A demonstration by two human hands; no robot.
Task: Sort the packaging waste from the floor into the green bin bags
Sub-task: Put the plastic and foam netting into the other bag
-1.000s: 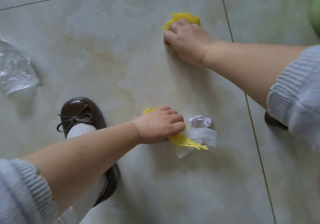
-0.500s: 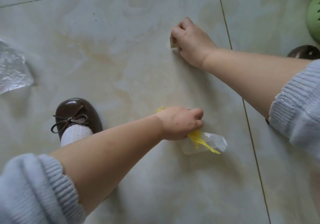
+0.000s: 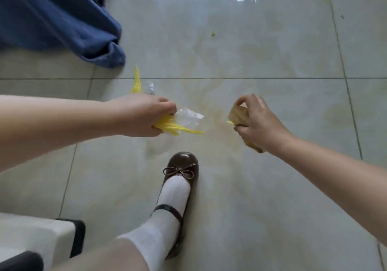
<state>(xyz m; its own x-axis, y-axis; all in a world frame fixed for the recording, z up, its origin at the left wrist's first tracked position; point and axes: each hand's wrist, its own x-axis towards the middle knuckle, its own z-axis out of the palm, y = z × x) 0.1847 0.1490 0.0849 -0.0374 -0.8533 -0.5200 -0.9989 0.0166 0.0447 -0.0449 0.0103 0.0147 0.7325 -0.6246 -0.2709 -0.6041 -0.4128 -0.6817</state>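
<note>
Above your brown bow shoe (image 3: 181, 167), your left hand (image 3: 144, 114) has its grip around yellow shredded strips with clear plastic wrap (image 3: 184, 122), your right hand (image 3: 256, 124) around a tan cardboard piece (image 3: 238, 114).

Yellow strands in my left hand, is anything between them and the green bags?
Cannot say: no green bag shows in this view. The left hand grips the yellow strands and clear plastic above bare floor; only a blue cloth lies nearby.
</note>
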